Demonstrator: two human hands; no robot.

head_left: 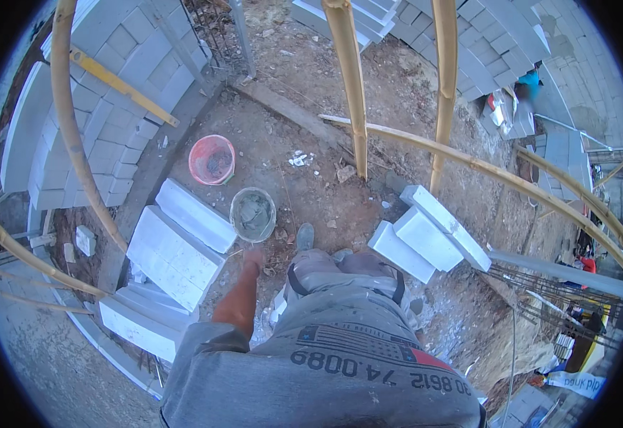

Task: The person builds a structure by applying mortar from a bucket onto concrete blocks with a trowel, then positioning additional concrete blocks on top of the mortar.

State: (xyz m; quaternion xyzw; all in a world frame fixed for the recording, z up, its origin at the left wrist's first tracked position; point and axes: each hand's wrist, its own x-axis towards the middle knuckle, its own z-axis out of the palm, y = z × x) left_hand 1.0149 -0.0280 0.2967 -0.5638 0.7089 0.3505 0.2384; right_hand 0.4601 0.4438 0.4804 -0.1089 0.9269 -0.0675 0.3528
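Mortar bucket (269, 230) stands beside white blocks (172, 255), the left hand (253, 258) by its rim, grip too indistinct to tell, right hand unseen; reaching seems the current step, next wanting a sure rim hold.

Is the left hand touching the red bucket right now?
Apart. The head view shows the left hand down by the grey mortar bucket, while the red bucket stands clear of it, farther out.
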